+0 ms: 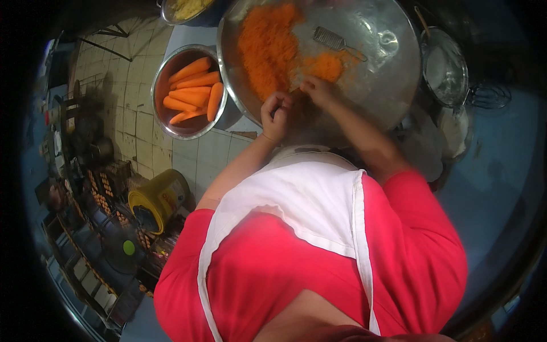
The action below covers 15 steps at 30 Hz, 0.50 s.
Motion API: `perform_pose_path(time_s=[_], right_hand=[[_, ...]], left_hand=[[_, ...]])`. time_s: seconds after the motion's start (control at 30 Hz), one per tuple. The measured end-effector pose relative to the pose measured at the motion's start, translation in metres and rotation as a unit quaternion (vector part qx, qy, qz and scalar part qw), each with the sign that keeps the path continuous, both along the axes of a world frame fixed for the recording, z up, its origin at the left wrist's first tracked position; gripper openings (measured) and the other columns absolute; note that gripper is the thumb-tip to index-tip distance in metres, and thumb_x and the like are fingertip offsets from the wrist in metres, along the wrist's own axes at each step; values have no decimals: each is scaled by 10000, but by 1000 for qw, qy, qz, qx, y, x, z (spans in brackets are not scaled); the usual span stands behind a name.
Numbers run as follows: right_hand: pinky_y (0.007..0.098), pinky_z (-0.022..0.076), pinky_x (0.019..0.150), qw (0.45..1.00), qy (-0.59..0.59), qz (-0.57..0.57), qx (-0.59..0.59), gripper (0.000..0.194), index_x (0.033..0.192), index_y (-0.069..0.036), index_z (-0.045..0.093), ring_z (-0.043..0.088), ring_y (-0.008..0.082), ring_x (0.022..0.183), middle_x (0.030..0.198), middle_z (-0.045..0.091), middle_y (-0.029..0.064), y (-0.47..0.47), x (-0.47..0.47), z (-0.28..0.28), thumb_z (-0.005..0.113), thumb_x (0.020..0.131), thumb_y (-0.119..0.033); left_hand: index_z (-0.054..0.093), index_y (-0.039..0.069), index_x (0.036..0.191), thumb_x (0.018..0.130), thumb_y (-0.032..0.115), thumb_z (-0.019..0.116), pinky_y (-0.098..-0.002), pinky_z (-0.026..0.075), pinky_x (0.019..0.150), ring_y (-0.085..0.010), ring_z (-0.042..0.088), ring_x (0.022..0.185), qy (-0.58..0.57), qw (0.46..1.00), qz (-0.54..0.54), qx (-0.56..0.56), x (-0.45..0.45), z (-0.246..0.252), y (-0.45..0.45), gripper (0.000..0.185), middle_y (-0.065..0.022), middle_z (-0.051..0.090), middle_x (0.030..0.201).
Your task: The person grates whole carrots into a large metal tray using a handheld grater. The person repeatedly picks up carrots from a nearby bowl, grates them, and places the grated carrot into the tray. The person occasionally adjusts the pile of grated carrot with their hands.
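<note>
A wide metal basin (376, 81) lies before me with a long heap of grated carrot (269, 47) along its left side. A smaller mound of grated carrot (327, 66) sits near the middle. Just beyond that mound a flat metal hand grater (330, 38) rests on the basin, its wire handle towards the right. My left hand (275, 114), fingers curled, is over the basin's near left part. Close by on its right, my right hand (318, 91) has its fingertips drawn together beside the small mound. Whether either hand holds something is hard to make out in the shadow between them.
Left of the basin, a steel bowl (159, 112) holds several peeled carrots (192, 96). A pot with yellow food (188, 8) stands at the far left. To the right are a metal bowl (444, 68) and a wire whisk (489, 96). A yellow bucket (160, 199) lies lower left.
</note>
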State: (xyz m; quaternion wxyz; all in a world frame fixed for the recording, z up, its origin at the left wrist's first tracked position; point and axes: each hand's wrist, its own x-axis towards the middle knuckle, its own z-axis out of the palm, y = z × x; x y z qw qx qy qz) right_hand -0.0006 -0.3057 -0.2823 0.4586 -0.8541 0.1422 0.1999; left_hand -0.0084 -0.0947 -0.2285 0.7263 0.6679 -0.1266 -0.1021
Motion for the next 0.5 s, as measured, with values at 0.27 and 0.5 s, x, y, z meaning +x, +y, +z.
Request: perform_pose_path(time_s=[0.27, 0.5], right_hand=[[308, 544, 873, 966, -3, -128, 224, 352, 1300, -79, 689, 699, 171, 1031, 1139, 755, 64, 6, -18, -30, 717, 953, -133], [310, 532, 907, 970, -5, -117, 215, 315, 1225, -9, 716, 696, 170, 1013, 1092, 760, 88, 7, -25, -28, 732, 920, -85]], left_hand=[[582, 29, 928, 831, 70, 478, -238, 430, 621, -87, 508, 680, 27, 999, 17, 1, -3, 0, -4, 148, -1, 569, 788], [587, 26, 936, 831, 72, 475, -236, 425, 628, -89, 509, 679, 14, 1000, 12, 0, -2, 8, -2, 161, -3, 558, 758]])
